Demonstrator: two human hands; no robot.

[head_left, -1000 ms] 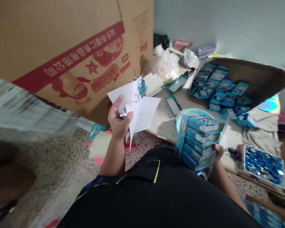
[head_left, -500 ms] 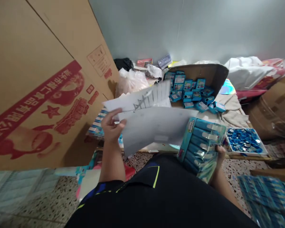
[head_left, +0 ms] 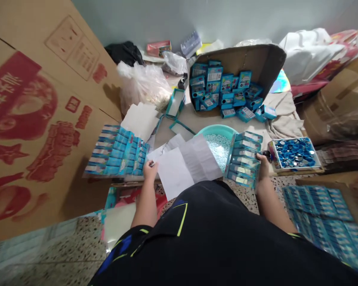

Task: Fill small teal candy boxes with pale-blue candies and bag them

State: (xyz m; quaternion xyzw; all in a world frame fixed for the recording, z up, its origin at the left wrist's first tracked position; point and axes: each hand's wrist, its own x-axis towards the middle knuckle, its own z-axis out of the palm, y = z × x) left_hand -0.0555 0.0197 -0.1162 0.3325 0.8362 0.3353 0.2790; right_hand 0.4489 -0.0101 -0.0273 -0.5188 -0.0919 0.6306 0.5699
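Here's the left hand (head_left: 150, 171), pinching the papers (head_left: 175, 171) by their left edge, the sheets spreading out to its right and covering part of the bowl (head_left: 217, 127). Over to the right hand (head_left: 262, 166), clasping the clear pack (head_left: 245, 159) by its right side; the pack lies immediately left of that hand, by the bowl's right edge (touching or not, I can't tell). Blue boxes (head_left: 119, 151) sit just left of the left hand, and a tray (head_left: 301, 168) stands right of the right.
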